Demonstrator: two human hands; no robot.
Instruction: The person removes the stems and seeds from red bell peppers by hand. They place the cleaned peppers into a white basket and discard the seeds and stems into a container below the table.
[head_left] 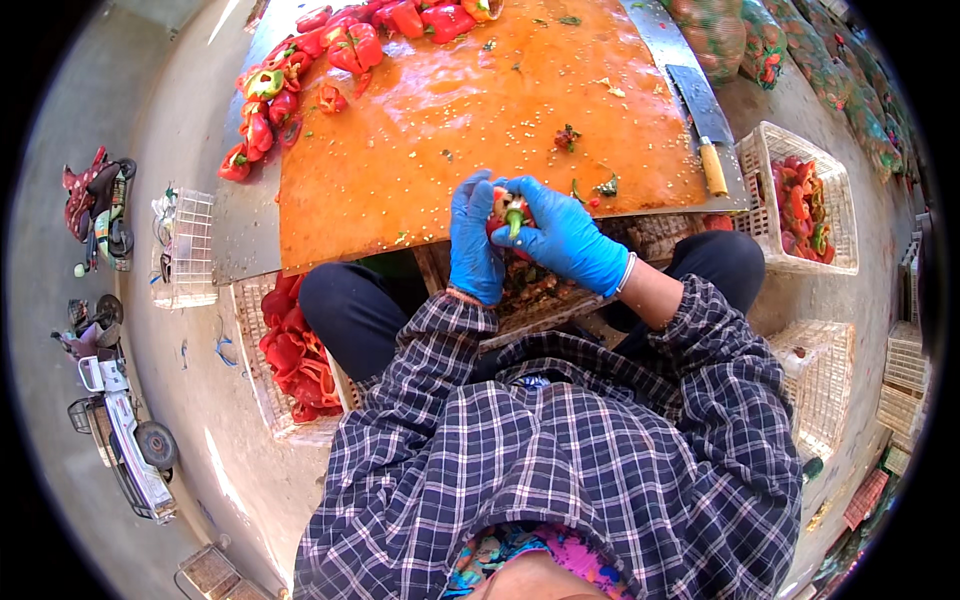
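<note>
Both my hands are in blue gloves and meet over the near edge of an orange tabletop (470,130). Between them is a red bell pepper (495,222) with a green stem, mostly covered by the fingers. My left hand (474,245) wraps the pepper's left side. My right hand (572,238) closes on it from the right, thumb and fingers around the stem. Seeds and green scraps are scattered on the tabletop, with a dark red-green scrap (567,138) beyond my right hand. Red bell peppers (355,48) are heaped along the far left edge, some of them opened.
A cleaver (700,108) with a wooden handle lies at the table's right edge. Crates of red pepper pieces stand at left (240,345) and right (848,220). Another pale crate (812,375) is near my right elbow. Filled net sacks (708,35) line the far right. Parked vehicles stand farther left.
</note>
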